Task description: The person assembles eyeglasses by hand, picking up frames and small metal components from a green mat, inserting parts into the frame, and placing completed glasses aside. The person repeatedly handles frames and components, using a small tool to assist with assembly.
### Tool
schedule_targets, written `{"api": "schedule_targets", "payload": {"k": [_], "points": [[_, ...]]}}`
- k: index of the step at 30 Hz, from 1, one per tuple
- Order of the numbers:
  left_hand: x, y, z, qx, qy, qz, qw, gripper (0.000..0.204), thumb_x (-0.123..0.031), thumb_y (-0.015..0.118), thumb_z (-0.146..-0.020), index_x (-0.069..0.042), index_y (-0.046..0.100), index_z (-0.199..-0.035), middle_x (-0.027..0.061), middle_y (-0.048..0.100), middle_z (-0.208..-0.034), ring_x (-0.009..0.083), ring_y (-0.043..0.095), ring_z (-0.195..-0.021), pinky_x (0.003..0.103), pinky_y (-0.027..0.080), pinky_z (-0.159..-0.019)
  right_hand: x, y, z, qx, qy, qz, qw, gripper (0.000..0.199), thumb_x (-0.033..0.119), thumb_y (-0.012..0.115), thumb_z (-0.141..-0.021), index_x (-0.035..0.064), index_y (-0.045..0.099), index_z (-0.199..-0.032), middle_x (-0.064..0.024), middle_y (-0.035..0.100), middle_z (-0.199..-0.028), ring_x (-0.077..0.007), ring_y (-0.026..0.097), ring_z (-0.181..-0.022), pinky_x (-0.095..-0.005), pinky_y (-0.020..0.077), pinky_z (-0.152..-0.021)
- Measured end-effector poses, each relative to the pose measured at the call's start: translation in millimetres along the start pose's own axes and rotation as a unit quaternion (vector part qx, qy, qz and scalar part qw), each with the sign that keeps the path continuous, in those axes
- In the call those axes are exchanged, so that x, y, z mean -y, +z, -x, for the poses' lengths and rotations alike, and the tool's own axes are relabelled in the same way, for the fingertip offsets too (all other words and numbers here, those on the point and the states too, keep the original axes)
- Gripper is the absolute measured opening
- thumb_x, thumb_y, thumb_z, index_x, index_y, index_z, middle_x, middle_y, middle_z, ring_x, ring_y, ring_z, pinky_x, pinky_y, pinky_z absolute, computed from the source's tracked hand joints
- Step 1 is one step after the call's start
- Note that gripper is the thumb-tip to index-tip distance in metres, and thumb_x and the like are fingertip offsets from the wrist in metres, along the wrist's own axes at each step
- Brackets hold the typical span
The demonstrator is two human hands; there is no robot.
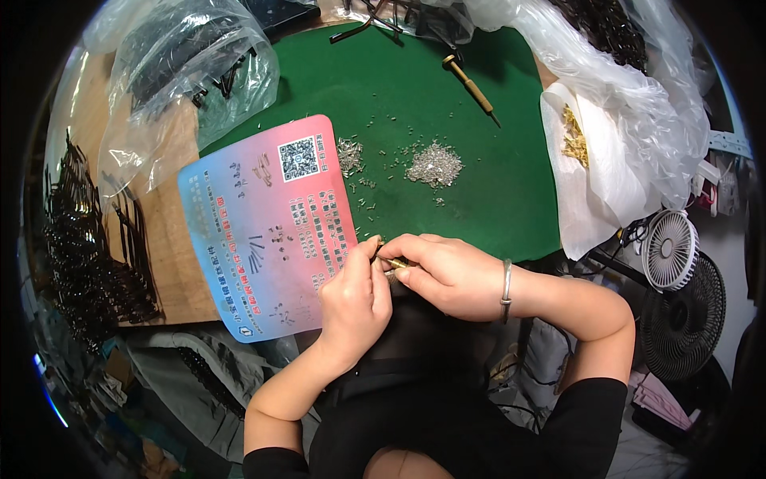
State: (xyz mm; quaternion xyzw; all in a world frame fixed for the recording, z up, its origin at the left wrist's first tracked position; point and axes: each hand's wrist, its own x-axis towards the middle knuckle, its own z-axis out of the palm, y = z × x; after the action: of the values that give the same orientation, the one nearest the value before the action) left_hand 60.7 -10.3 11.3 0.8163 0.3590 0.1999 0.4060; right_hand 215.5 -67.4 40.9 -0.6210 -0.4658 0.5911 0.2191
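At the near edge of the green mat (511,203), my two hands meet with fingertips almost touching. My right hand (451,275) is closed around a slim brass-coloured screwdriver (396,263), which points left and is partly covered by the fingers. My left hand (355,299) is closed in a pinch at the screwdriver's tip; the small part in it is mostly hidden. Beyond the hands lie a large heap of tiny silver screws (435,165) and a smaller heap of screws (349,156). A pink-and-blue printed sheet (267,211) with small loose parts on it lies beside my left hand.
Another brass-coloured screwdriver (471,84) rests at the far right of the mat. Small golden pieces (574,140) lie on white wrapping (562,191). Clear plastic bags (239,112) stand far left, dark thin eyeglass-temple-like strips (88,239) near left. Fans (670,250) are at right.
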Motion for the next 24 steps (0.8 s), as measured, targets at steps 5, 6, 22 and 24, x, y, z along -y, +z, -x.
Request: {"api": "schedule_targets", "payload": {"k": [5, 6, 22, 24], "points": [[1.4, 0.2, 0.9, 0.013, -0.005, 0.011, 1.0, 0.021, 0.004, 0.053, -0.081, 0.004, 0.056, -0.102, 0.0167, 0.065, -0.077, 0.0279, 0.067, -0.068, 0.034, 0.053, -0.058, -0.5, -1.9, 1.2, 0.0, -0.006, 0.034, 0.999, 0.028, 0.013, 0.046, -0.089, 0.0016, 0.05, -0.114, -0.0157, 0.059, -0.104, -0.0316, 0.055, -0.099, -0.0381, 0.0439, -0.087], [1.4, -0.6, -1.7, 0.015, -0.009, 0.027, 0.999, 0.022, 0.003, 0.053, -0.081, 0.004, 0.056, -0.103, 0.0168, 0.065, -0.078, 0.0283, 0.067, -0.069, 0.034, 0.053, -0.059, 0.6, -4.4, 0.7, -0.005, -0.015, 0.038, 0.999, 0.028, 0.013, 0.047, -0.089, 0.0022, 0.05, -0.114, -0.0157, 0.059, -0.102, -0.0322, 0.055, -0.098, -0.0387, 0.0442, -0.086], [-5.3, 1.5, -153.1, -0.058, 0.185, -0.066, 0.979, 0.01, 0.0, 0.057, -0.08, -0.003, 0.054, -0.089, 0.0145, 0.059, -0.086, 0.0326, 0.06, -0.078, 0.037, 0.049, -0.068, -36.1, -27.4, 31.9, -0.29, -0.129, 0.199, 0.927, 0.032, 0.017, 0.055, -0.086, 0.0082, 0.05, -0.116, -0.0125, 0.05, -0.092, -0.0306, 0.059, -0.068, -0.0382, 0.0512, -0.059], [-4.4, 5.4, -210.7, -0.113, 0.175, -0.175, 0.962, 0.018, -0.012, 0.058, -0.082, -0.004, 0.049, -0.096, 0.0169, 0.054, -0.09, 0.037, 0.059, -0.07, 0.045, 0.049, -0.059, -37.3, -30.0, 30.1, -0.291, -0.132, 0.193, 0.928, 0.031, 0.017, 0.055, -0.086, 0.0077, 0.05, -0.115, -0.0125, 0.05, -0.091, -0.0301, 0.059, -0.069, -0.0376, 0.051, -0.059]]}}
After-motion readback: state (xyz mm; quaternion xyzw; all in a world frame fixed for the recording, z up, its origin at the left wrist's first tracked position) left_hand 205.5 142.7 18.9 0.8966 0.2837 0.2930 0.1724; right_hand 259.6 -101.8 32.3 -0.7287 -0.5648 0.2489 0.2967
